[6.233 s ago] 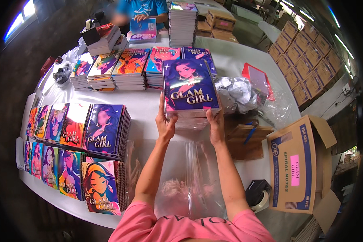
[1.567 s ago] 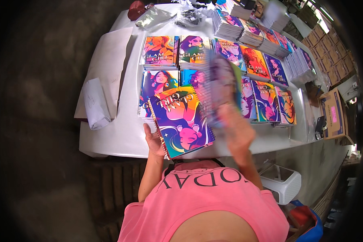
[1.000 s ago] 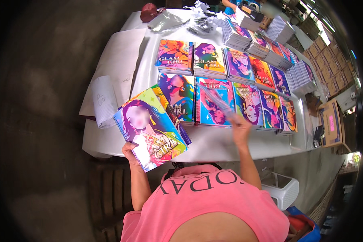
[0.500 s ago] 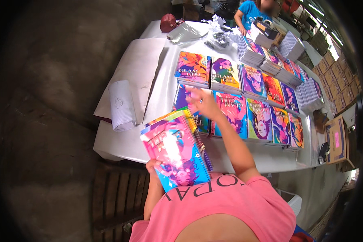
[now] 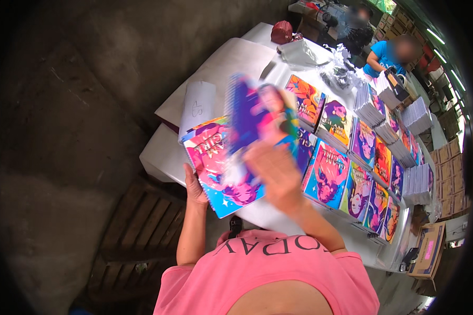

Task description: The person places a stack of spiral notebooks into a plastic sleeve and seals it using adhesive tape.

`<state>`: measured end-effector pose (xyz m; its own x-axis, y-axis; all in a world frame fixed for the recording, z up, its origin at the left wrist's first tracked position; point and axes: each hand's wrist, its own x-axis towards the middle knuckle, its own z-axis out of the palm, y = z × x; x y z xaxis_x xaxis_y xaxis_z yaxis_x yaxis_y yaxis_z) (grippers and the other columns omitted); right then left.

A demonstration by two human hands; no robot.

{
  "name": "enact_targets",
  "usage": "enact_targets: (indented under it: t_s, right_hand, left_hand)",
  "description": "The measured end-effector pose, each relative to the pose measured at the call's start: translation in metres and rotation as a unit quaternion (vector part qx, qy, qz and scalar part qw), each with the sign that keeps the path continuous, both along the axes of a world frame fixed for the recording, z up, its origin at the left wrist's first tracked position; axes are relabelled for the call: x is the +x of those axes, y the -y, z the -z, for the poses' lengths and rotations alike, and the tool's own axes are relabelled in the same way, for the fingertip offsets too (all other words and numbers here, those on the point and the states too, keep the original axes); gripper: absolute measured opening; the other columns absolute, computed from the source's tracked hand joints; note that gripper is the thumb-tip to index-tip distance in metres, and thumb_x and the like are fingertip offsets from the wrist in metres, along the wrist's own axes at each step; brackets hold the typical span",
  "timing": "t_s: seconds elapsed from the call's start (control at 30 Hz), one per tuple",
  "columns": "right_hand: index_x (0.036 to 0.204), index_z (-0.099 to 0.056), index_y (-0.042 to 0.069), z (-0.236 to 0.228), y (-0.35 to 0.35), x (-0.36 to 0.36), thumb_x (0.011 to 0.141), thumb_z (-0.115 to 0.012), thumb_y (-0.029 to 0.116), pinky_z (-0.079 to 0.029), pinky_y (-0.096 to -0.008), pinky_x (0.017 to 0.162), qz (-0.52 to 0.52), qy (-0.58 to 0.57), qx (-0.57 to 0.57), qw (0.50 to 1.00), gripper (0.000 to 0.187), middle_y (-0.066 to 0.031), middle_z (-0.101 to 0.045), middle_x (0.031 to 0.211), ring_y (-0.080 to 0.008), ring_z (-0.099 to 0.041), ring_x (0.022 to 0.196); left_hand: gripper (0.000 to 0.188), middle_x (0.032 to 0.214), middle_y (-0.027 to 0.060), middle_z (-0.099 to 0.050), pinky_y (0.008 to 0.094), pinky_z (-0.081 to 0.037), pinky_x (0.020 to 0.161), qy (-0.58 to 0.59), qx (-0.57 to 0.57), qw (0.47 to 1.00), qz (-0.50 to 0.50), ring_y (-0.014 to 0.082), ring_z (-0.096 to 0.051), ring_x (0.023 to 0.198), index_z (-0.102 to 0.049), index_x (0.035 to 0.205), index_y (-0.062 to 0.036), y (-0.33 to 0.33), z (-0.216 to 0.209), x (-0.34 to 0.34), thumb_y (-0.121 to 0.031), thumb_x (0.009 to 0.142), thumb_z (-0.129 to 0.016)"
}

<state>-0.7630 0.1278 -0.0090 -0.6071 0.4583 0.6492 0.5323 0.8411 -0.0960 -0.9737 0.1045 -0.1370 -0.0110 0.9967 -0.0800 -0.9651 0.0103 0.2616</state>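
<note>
My left hand [image 5: 195,186] grips the outer edge of a small stack of spiral notebooks [image 5: 231,194] held over the table's near edge. A pink and blue cover is on top, with more colourful covers peeking out behind it. Above this stack, my right hand [image 5: 278,176] holds a purple spiral notebook [image 5: 247,113], tilted up and smeared by motion. Just right of it lie rows of notebook piles, among them a pink-covered pile [image 5: 327,173] and a purple-covered pile [image 5: 306,149] partly hidden by my right hand.
A paper-wrapped roll [image 5: 197,105] and large flat sheets [image 5: 231,63] lie on the table's left part. Crumpled plastic [image 5: 341,65] and a dark red bag [image 5: 282,32] are at the far end. Another person [image 5: 384,55] works beyond. A cardboard box [image 5: 427,249] stands right.
My right hand has taken a purple notebook from the near row and brought it back over the held stack. The view has turned, so the table appears farther right.
</note>
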Motion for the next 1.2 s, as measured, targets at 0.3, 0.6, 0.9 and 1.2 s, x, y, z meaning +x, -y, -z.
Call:
enact_targets:
  t_s: [0.3, 0.6, 0.9, 1.2]
  right_hand:
    - [0.132, -0.046, 0.007, -0.001, -0.128, 0.024, 0.082, -0.066, 0.033, -0.034, -0.0388, 0.105, -0.002, -0.087, -0.325, 0.942, 0.060, -0.0175, -0.045, 0.137, -0.0310, -0.042, 0.128]
    - [0.124, -0.056, 0.007, 0.133, -0.253, 0.110, 0.081, -0.067, 0.036, -0.048, -0.0443, 0.086, 0.299, 0.132, -0.191, 0.926, 0.053, -0.0202, -0.058, 0.120, -0.0368, -0.057, 0.107]
    - [0.103, -0.066, -0.002, 0.021, -0.231, 0.123, 0.080, -0.065, 0.009, -0.047, -0.0320, 0.088, -0.236, -0.308, -0.330, 0.861, 0.025, -0.0142, -0.067, 0.104, -0.0228, -0.063, 0.099]
    - [0.118, -0.061, 0.011, 0.061, -0.227, 0.175, 0.079, -0.069, 0.028, -0.039, -0.0388, 0.100, 0.160, -0.159, -0.283, 0.932, 0.044, -0.0119, -0.051, 0.132, -0.0297, -0.049, 0.121]
  left_hand:
    - [0.065, 0.115, 0.0191, -0.059, 0.0446, -0.047, 0.092, 0.037, 0.017, 0.999, -0.003, 0.0331, -0.060, 0.099, -0.047, 0.124, 0.0026, -0.020, 0.046, 0.010, -0.033, 0.072, -0.061]
    - [0.062, 0.115, 0.0192, -0.058, 0.0446, -0.046, 0.091, 0.026, -0.006, 1.000, -0.017, 0.0332, -0.058, 0.101, -0.050, 0.121, 0.0039, -0.072, 0.001, 0.023, -0.020, 0.063, -0.052]
    - [0.058, 0.117, 0.0155, -0.059, 0.0450, -0.043, 0.097, -0.063, -0.045, 0.995, 0.058, 0.0317, -0.057, 0.104, -0.049, 0.126, -0.0001, -0.119, 0.029, 0.047, -0.026, 0.075, -0.056]
    - [0.056, 0.121, 0.0150, -0.058, 0.0448, -0.044, 0.096, 0.001, 0.009, 0.993, 0.117, 0.0308, -0.057, 0.107, -0.049, 0.127, -0.0027, -0.087, 0.062, 0.099, -0.026, 0.076, -0.059]
